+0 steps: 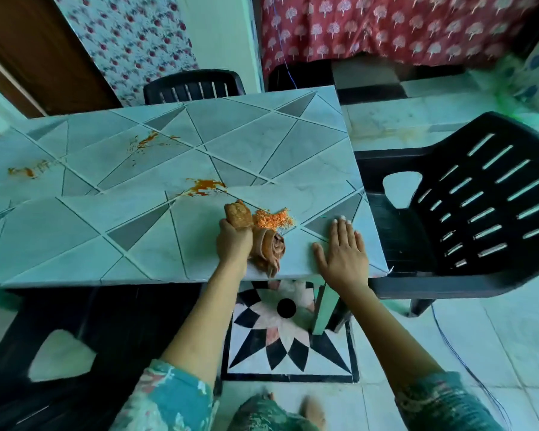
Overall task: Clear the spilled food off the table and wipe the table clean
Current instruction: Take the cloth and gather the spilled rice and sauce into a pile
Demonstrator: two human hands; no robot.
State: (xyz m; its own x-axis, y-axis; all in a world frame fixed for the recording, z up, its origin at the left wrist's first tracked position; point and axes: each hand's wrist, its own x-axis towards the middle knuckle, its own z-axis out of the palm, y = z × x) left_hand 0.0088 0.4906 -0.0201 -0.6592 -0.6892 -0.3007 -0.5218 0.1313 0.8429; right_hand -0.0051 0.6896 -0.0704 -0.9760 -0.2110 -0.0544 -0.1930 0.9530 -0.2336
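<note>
Your patterned sleeves (168, 396) sit lowest in view. Your left hand (234, 244) grips a bunched brown cloth (266, 248) on the table (75, 231), touching a pile of orange crumbs (273, 219) at its 12 o'clock. Your right hand (344, 256) lies flat, fingers straight, at the cloth's 3 o'clock. Orange smears (204, 185) lie toward 11 o'clock.
</note>
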